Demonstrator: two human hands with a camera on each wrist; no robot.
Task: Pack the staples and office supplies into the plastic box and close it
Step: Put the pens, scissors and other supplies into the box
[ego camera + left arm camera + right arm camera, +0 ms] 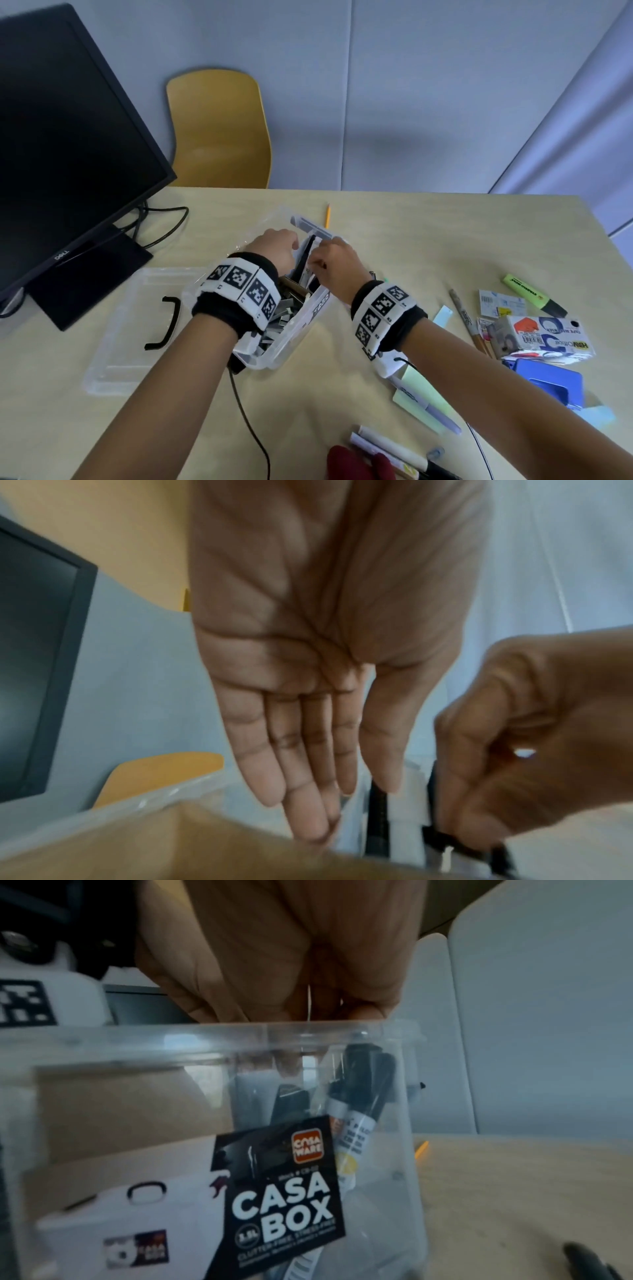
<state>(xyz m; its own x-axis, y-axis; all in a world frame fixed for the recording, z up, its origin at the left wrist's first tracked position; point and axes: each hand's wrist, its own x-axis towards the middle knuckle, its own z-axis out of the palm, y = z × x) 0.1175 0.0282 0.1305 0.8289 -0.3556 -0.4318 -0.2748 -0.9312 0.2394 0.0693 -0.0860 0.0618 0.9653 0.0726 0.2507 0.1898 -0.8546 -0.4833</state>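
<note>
The clear plastic box point(301, 329) stands mid-table, with loose staples point(284, 308), a brown carton point(120, 1110) and black-capped markers point(363, 1085) inside it. Both hands are over its far end. My left hand point(294, 245) reaches in with straight fingers point(308, 791) and holds nothing. My right hand point(318, 263) has its fingers curled at the rim point(291, 1010), pinching what looks like the top of a black marker. The box lid point(130, 308) with its black handle lies flat to the left.
A monitor point(68, 137) stands at the back left and a yellow chair point(219, 126) behind the table. On the right lie a green highlighter point(534, 294), a tape dispenser carton point(544, 335), a blue hole punch point(551, 380), sticky notes point(424, 394) and pens point(387, 445). A pencil point(327, 216) lies behind the box.
</note>
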